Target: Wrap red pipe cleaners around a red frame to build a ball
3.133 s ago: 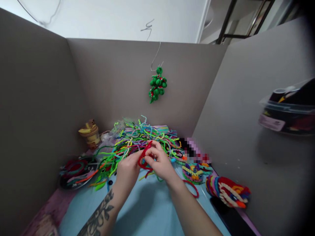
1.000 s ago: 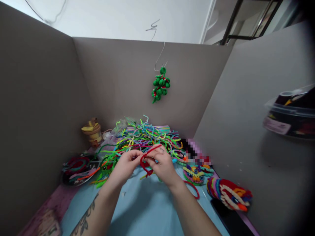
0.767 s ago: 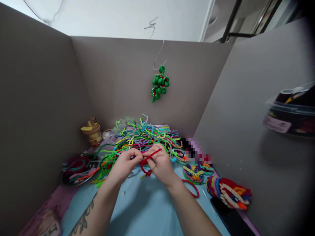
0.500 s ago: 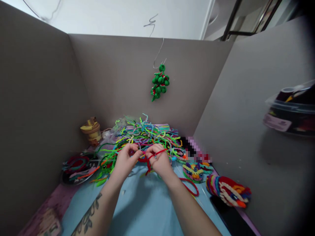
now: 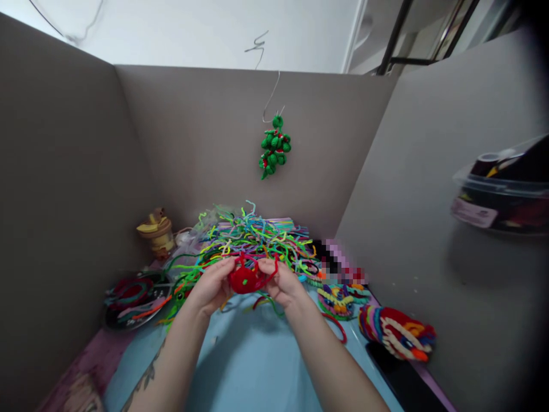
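Between my two hands is a small red pipe-cleaner piece (image 5: 243, 280) with a green spot on its front and red strands looping up from it. My left hand (image 5: 213, 284) pinches its left side between thumb and fingers. At the other side, my right hand (image 5: 281, 281) is closed on a red strand that bends upward by the thumb. Just beyond the hands spreads a heap of many-coloured pipe cleaners (image 5: 261, 232). Below the held piece, green and red strands hang or lie; which of the two I cannot tell.
Grey panels (image 5: 206, 131) wall in the blue-covered table (image 5: 249, 360). At left stand a round dark tray (image 5: 118, 324) and a yellow-brown pot (image 5: 158, 240). On the right lie woven colourful pieces (image 5: 397, 332) and a black phone-like slab (image 5: 407, 377). A green ornament (image 5: 274, 150) hangs from a wire.
The red piece has turned up so its green-spotted front now shows. My hands have moved slightly apart, to its two sides. The view has shifted a little.
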`<state>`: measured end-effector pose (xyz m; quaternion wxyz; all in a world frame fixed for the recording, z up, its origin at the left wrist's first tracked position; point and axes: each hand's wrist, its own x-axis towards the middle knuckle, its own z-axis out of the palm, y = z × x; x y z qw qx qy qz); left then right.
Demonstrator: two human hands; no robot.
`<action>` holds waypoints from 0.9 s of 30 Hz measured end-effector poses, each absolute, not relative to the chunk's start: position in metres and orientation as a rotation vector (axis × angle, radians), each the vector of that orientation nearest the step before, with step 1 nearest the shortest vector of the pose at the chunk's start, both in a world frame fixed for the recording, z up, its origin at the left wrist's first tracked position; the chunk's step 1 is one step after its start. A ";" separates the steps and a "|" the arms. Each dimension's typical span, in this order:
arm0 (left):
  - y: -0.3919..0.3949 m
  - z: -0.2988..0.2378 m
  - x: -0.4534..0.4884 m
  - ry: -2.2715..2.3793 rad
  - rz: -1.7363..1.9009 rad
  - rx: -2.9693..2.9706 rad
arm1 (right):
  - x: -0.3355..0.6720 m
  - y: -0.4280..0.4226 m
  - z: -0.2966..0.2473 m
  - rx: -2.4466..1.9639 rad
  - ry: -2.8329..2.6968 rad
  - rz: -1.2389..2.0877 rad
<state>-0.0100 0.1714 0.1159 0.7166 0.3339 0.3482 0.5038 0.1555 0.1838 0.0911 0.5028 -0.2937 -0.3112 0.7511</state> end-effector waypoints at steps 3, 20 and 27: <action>0.172 0.117 -0.012 0.730 1.109 0.685 | 0.155 0.189 0.086 -0.706 -0.636 1.884; 0.170 0.116 -0.014 0.675 1.121 1.054 | 0.155 0.187 0.090 -0.672 -0.503 1.883; 0.169 0.118 -0.015 0.701 1.086 1.105 | 0.156 0.187 0.090 -0.664 -0.545 1.977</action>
